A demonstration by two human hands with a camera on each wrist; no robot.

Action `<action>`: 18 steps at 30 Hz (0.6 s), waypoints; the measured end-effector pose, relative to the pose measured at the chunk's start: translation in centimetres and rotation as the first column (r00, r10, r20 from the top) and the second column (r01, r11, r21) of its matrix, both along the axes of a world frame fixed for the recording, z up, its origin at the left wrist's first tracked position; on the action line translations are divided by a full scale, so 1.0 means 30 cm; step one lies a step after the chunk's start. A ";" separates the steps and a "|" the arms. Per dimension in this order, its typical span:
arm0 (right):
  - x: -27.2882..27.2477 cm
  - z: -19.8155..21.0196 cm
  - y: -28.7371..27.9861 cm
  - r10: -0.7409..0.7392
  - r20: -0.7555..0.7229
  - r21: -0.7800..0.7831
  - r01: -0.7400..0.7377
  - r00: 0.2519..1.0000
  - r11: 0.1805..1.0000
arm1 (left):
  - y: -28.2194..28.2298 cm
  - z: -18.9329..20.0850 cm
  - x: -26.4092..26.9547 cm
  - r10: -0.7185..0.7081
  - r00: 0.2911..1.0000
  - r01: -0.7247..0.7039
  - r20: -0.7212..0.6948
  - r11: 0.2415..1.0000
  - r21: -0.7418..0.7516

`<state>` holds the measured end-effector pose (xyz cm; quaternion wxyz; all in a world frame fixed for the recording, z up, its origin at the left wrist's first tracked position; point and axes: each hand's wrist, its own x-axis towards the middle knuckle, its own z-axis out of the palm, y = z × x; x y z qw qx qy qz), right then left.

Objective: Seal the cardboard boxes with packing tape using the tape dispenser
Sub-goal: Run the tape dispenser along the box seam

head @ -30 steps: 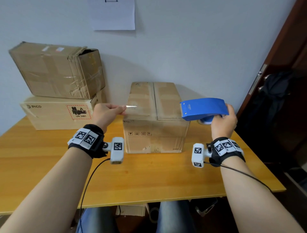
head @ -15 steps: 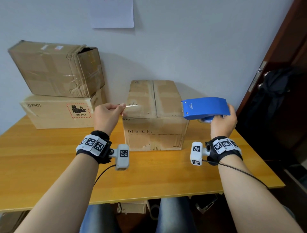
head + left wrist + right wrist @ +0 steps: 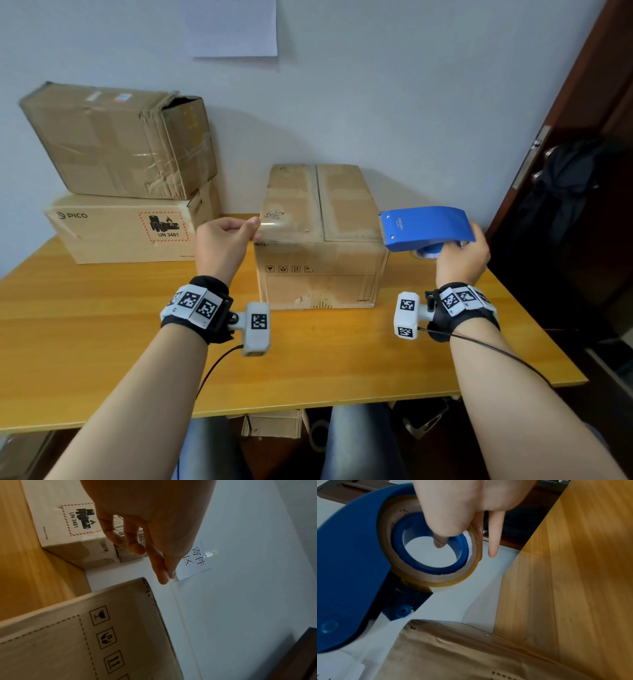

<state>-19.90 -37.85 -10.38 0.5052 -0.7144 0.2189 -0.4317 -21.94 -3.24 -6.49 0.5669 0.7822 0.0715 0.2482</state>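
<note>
Clear tape stretched across a box top, ready to press down.
Three cardboard boxes: two stacked boxes (image 3: 130, 192) at left, one middle box (image 3: 318, 233). The left hand (image 3: 222, 245) pinches the tape end (image 3: 270, 224); the right hand (image 3: 460, 262) grips the single blue tape dispenser (image 3: 424, 228). Best keep the tape taut and lower it squarely over the seam.

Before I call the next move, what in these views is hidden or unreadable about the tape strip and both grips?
- Tape strip: clear; head view shows only glare near the left hand, over the middle box.
- Contact with the box top: cannot tell.
- Right hand: dispenser hides the fingers in head view; the wrist view shows a finger inside the roll.
- Small print on the dispenser: too small.
</note>
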 end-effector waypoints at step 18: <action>0.006 -0.024 -0.056 -0.079 -0.019 0.203 0.081 0.997 0.976 | 0.054 -0.036 0.005 0.024 1.000 -0.024 0.006 0.999 -0.036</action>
